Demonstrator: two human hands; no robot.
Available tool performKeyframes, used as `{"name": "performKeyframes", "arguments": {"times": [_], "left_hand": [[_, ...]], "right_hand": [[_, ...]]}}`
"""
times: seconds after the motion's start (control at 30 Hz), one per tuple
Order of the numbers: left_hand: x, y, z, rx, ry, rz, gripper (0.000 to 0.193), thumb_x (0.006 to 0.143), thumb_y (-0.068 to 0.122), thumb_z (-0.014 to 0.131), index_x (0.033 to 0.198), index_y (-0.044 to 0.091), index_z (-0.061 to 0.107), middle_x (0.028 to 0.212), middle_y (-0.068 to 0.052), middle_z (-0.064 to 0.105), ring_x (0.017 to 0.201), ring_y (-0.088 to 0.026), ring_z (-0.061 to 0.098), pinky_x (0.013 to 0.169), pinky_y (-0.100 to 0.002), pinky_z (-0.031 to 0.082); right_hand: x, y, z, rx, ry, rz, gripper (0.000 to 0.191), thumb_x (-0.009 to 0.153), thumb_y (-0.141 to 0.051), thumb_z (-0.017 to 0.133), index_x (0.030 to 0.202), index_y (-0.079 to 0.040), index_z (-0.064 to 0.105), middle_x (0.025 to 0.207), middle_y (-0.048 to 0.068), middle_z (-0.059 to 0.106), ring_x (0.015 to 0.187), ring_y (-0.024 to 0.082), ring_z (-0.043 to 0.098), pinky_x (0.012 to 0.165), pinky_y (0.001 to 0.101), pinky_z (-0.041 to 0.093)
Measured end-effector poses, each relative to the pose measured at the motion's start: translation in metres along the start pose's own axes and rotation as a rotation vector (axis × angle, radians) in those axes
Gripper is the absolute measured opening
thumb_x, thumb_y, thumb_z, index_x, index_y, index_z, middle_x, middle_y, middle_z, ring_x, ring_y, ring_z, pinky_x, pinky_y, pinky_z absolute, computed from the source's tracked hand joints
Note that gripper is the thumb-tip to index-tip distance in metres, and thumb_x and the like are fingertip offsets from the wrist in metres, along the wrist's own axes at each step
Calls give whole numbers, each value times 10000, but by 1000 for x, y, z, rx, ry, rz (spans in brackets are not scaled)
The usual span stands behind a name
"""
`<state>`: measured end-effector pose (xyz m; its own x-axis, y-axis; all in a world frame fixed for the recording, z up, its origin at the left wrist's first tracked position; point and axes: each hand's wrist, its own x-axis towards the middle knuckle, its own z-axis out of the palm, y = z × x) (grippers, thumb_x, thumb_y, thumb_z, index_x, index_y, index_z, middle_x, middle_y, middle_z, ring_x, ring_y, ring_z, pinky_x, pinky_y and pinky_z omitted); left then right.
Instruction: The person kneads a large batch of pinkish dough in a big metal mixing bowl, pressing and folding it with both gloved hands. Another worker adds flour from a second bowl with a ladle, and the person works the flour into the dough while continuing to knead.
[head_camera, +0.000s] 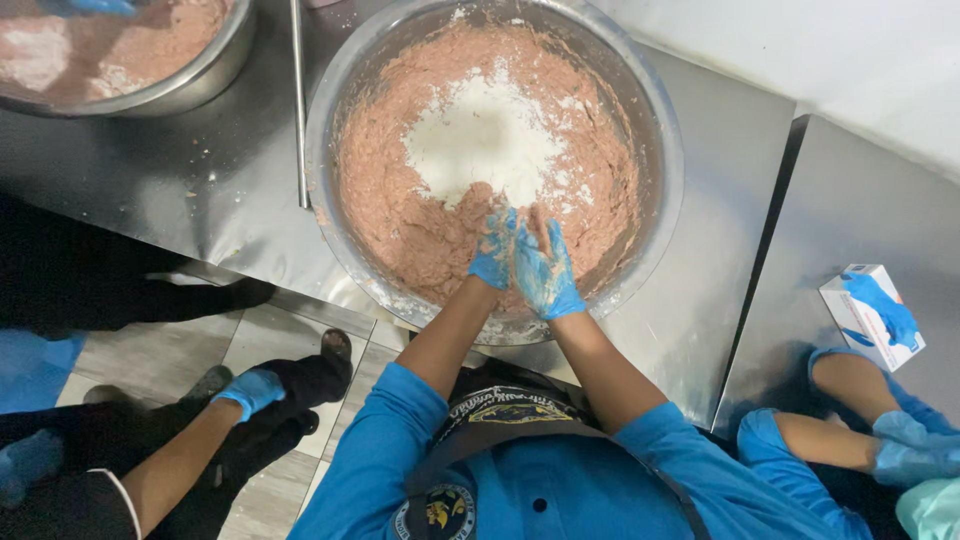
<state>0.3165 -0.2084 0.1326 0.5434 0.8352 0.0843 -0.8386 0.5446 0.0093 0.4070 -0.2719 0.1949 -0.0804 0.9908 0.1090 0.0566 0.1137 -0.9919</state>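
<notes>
— Largest first: steel counter (690, 300), spread across the frame, with the big steel bowl (665, 160) set on it at upper centre.

— And inside?

— Filled with pink paste (400, 220), topped by a white flour heap (480, 135), mostly unmixed. Looked like an early stage of working flour into paste.

— Hands?

— Both blue-gloved and smeared. Left hand (493, 250) and right hand (545, 270) pressed side by side into the paste at the heap's lower edge, fingers loosely spread, tips sunk in, gripping nothing but the mix.

— Next move?

— Probably called for a reach further up, to the heap's far side.

— Around it?

— Second bowl (200, 80) of a similar mix at upper left. Thin metal rod (298, 100) lying between the two bowls. At right, a small white box (860, 320) under a co-worker's gloved hand (885, 310). Another person's gloved hand (250, 390) at lower left, well apart.

— In the way?

— Nothing inside the bowl, as far as seen.
</notes>
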Motion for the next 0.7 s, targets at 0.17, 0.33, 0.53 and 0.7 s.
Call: {"name": "performKeyframes", "arguments": {"times": [0.17,0.33,0.53,0.7], "left_hand": [[11,-5,4,276,544,308,406,1131,318,430,1516,192,412,1324,-18,570,1146,-238,574,944,-468,499],[11,23,12,578,672,462,405,1067,378,407,1426,204,477,1232,1,649,998,-211,633,751,-443,562],[20,40,27,274,468,200,528,1032,580,376,1260,185,641,1085,-89,739,686,-213,579,464,-376,502],[26,20,22,417,544,455,419,1024,468,418,1229,149,597,1168,-107,698,856,-253,603,654,-385,519]], "right_hand": [[-12,1,-23,1149,-112,396,683,1144,-500,427,1705,-154,248,1611,165,426,1336,241,464,1125,335,394],[-14,-17,-33,1150,-58,606,869,1057,-632,390,1652,-8,281,1665,145,403,1474,237,427,1214,357,342],[-15,1,-12,441,-101,704,855,941,-669,433,1626,-187,262,1644,-58,335,1486,115,322,1166,345,239],[-7,39,5,627,-86,667,653,1057,-425,562,1600,-108,387,1478,11,500,1303,154,469,1071,340,389]]}}
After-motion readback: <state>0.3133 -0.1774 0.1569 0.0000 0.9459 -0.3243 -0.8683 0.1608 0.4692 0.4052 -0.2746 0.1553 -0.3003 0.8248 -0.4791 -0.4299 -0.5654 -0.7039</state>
